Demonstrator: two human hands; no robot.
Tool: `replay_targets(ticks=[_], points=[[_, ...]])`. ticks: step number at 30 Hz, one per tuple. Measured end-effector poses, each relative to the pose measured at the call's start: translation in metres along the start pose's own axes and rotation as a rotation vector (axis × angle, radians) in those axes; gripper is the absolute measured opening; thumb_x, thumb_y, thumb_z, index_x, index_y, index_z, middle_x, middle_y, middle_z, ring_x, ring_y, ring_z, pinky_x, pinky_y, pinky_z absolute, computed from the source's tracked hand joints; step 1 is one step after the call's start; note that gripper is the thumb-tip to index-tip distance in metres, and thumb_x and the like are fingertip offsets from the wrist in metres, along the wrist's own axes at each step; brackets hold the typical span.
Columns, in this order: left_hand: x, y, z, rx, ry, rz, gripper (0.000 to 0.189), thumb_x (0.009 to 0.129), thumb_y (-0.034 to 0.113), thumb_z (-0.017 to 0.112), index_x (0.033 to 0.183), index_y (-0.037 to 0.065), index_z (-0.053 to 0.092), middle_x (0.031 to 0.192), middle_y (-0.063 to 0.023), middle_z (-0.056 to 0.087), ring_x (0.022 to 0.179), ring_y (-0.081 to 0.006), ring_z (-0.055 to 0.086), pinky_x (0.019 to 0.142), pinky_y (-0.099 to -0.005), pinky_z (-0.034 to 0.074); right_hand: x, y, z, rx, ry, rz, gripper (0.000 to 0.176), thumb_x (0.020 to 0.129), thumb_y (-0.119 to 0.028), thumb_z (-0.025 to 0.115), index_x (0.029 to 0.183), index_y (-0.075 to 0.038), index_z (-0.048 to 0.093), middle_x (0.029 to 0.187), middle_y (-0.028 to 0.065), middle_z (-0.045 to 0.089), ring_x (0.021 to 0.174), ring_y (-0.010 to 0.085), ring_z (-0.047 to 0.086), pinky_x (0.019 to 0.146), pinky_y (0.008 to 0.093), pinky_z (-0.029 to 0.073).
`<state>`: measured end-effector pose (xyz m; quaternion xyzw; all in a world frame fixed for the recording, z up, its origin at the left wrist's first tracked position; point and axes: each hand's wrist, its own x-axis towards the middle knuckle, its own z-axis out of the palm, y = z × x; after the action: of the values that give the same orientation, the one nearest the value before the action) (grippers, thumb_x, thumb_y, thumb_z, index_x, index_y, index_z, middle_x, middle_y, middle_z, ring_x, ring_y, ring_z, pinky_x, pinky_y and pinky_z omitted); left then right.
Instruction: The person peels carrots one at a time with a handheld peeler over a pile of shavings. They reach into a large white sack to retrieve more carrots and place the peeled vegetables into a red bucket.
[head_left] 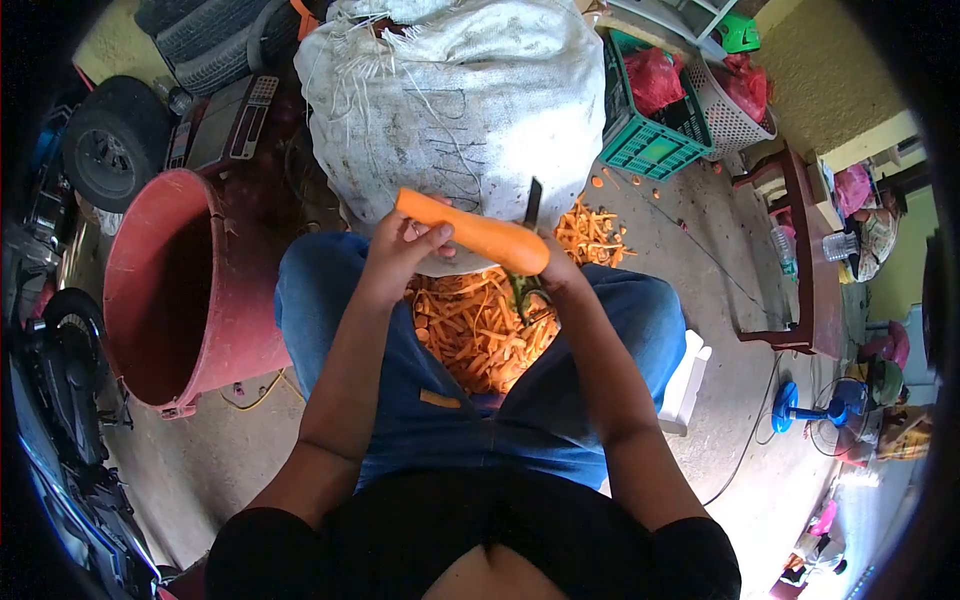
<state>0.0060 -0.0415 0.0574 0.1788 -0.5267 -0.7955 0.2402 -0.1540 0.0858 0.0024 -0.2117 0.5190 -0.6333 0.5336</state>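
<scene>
A smooth orange carrot (475, 232) lies at a slant across the middle of the view. My left hand (402, 248) is closed around its narrower left end. At its thick right end is my right hand (562, 270), fingers wrapped round a tool with a dark blade (534, 202) that points up behind the carrot. A green and black part of this tool shows below the carrot. Between my knees lies a heap of orange peelings (485, 335). One loose peel (439, 399) rests on my left thigh.
A big white sack (450, 120) stands in front. To the left are a red barrel (160, 290), a wheel (105, 150) and a motorcycle. At right are a green crate (655, 150), a white basket (735, 130), a wooden frame (805, 270) and a blue fan (787, 408).
</scene>
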Motion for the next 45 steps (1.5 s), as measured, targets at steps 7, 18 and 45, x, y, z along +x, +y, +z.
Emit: replay_targets(ticks=[7, 18, 45], points=[[0.005, 0.0, -0.016, 0.294, -0.254, -0.031, 0.032, 0.07, 0.009, 0.061, 0.098, 0.004, 0.047, 0.092, -0.0083, 0.053, 0.08, -0.0117, 0.052, 0.065, -0.0234, 0.044, -0.012, -0.029, -0.019, -0.042, 0.18, -0.163, 0.026, 0.079, -0.013, 0.047, 0.099, 0.003, 0.05, 0.088, 0.011, 0.056, 0.076, 0.0159, 0.056, 0.066, 0.0253, 0.045], [0.007, -0.039, 0.022, 0.767, -0.176, 0.043, 0.044, 0.056, 0.007, 0.06, 0.098, 0.001, 0.047, 0.082, -0.0108, 0.056, 0.076, -0.0206, 0.056, 0.067, -0.0292, 0.042, -0.024, -0.044, 0.017, -0.946, 0.398, -0.387, 0.018, 0.077, -0.019, 0.052, 0.077, -0.001, 0.054, 0.057, 0.0102, 0.051, 0.052, 0.0169, 0.048, 0.051, 0.0278, 0.039], [0.003, -0.029, 0.015, 0.678, -0.272, -0.04, 0.045, 0.057, 0.004, 0.06, 0.1, 0.001, 0.046, 0.085, -0.0038, 0.053, 0.078, -0.0113, 0.049, 0.07, -0.0255, 0.039, -0.018, -0.024, 0.017, -1.249, 0.372, -0.397, 0.014, 0.065, -0.011, 0.053, 0.074, -0.002, 0.052, 0.062, 0.0196, 0.053, 0.061, 0.0352, 0.053, 0.055, 0.0394, 0.043]])
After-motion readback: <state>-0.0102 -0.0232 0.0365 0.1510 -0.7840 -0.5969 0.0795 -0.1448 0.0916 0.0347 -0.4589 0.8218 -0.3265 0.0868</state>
